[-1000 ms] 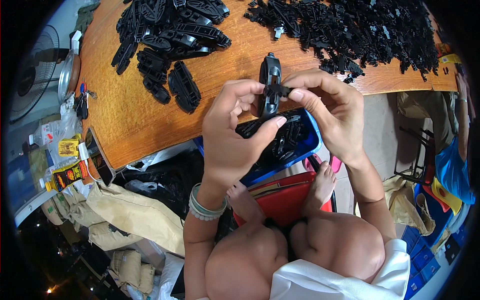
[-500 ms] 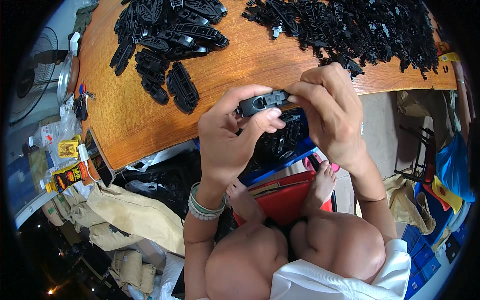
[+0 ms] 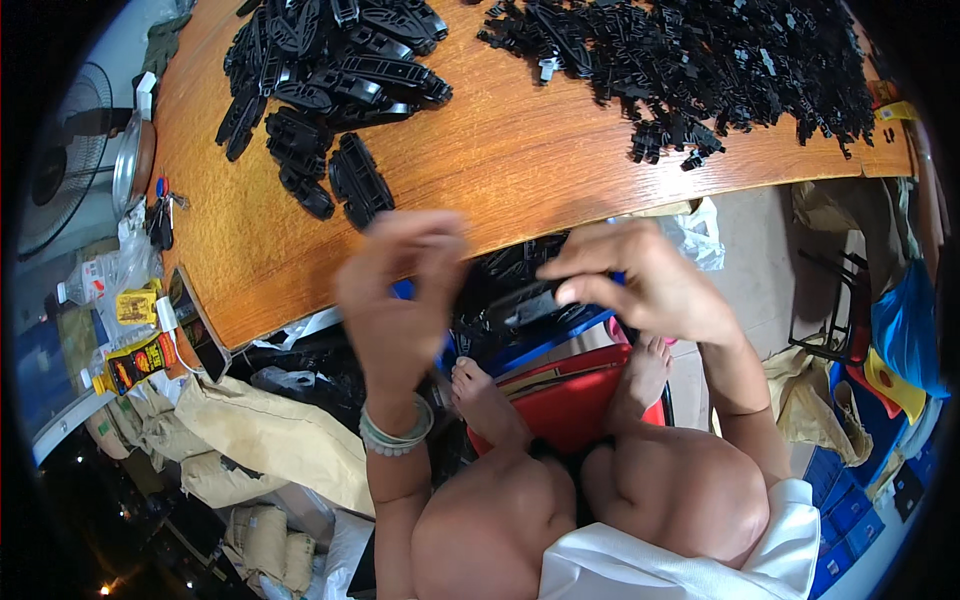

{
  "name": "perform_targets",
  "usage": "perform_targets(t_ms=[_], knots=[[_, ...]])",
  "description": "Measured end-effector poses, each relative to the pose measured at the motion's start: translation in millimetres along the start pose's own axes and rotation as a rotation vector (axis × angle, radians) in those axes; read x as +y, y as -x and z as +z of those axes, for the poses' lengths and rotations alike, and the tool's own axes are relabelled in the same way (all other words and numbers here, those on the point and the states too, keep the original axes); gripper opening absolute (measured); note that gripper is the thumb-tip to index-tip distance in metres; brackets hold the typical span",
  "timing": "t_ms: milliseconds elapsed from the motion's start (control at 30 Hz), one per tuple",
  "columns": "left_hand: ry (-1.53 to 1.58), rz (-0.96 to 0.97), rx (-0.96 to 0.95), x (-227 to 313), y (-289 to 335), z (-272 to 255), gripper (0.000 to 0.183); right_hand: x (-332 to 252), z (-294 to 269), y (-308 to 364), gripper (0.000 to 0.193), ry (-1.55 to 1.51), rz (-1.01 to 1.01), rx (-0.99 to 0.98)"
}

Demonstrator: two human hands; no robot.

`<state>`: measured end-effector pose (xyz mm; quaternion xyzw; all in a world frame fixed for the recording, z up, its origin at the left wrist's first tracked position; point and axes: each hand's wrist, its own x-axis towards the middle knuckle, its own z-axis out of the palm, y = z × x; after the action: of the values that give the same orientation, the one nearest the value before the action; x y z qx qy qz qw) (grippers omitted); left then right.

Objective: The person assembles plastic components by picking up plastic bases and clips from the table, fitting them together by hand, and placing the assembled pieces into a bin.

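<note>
At the far left of the frame a fan (image 3: 70, 165) stands beyond the table (image 3: 470, 170), with a bunch of keys (image 3: 165, 215) at the wood's left edge and paper sacks (image 3: 275, 440) slumped below. In the upper left lies a pile of long black housings (image 3: 340, 75), one loose housing (image 3: 358, 180) resting at its lower end. Just below that one, left of centre, is the left hand (image 3: 400, 285), blurred above the table's near edge; its fingers look curled, nothing shows clearly in them, and whether they grip anything cannot be told. A beaded bracelet (image 3: 395, 440) circles that wrist. In the centre, below the table edge, a blue bin (image 3: 550, 341) holds more black pieces, and a dark elongated part (image 3: 525, 306) shows over it, smeared by blur. Right of this is the right hand (image 3: 640, 280), thumb and forefinger close to the part's near end; whether they pinch it or have just parted from it cannot be told. The step in hand seems to be placing this part in the bin; the next move probably calls for the right fingertips to be free of it. A heap of small black clips (image 3: 720, 75) fills the upper right.
</note>
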<state>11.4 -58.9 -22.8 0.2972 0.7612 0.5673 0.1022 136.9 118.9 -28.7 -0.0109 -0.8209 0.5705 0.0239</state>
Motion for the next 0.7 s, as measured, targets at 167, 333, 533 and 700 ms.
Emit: perform_targets(t_ms=[167,333,533,700], knots=[[-0.597,-0.046,0.393,-20.1,-20.8,-22.8,0.024,-6.7,10.1,-5.9,0.015,0.125,-0.104,0.354],[-0.552,0.044,0.229,-15.5,-29.3,1.6,0.029,18.6,-40.0,-26.2,0.017,0.945,-0.214,0.889],[-0.478,0.201,0.194,-13.8,-31.0,11.7,0.028,31.9,-42.2,-35.3,0.012,0.949,-0.078,0.791],[-0.368,-0.051,0.096,-20.1,-33.9,-2.3,0.030,29.0,-44.0,-37.8,0.010,0.918,-0.055,0.773]])
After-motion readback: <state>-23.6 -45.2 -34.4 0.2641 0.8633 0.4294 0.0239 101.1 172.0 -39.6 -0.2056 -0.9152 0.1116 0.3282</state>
